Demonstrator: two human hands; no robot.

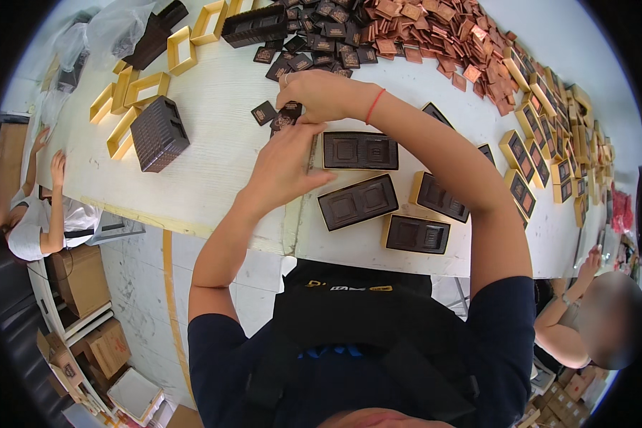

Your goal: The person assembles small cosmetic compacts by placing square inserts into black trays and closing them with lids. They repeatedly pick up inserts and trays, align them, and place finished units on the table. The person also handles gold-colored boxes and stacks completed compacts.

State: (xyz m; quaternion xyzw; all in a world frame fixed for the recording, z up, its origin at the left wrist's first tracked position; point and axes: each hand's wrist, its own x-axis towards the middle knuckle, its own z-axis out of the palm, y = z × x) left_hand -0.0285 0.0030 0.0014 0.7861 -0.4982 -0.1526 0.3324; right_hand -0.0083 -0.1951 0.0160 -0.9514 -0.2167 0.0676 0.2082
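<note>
My right hand (328, 96) reaches across to the left, its fingers curled down at a small group of black square packets (284, 120). One tilted packet seems pinched at the fingertips, partly covered by the hand. Close below, my left hand (282, 164) is open, thumb spread away from the fingers, nothing visible in it. Beside its thumb lie gold-edged boxes with dark brown two-slot trays, one box (360, 150) above another box (358, 202). Two more, a tilted box (442, 197) and a lower box (416, 235), sit under and near my right forearm.
Heaps of black packets (328, 32) and copper-coloured square packets (435, 32) cover the far side. Rows of filled boxes (538, 160) stand at right. At left are empty gold frames (146, 89) and a stack of brown trays (159, 134). Co-workers are at both sides.
</note>
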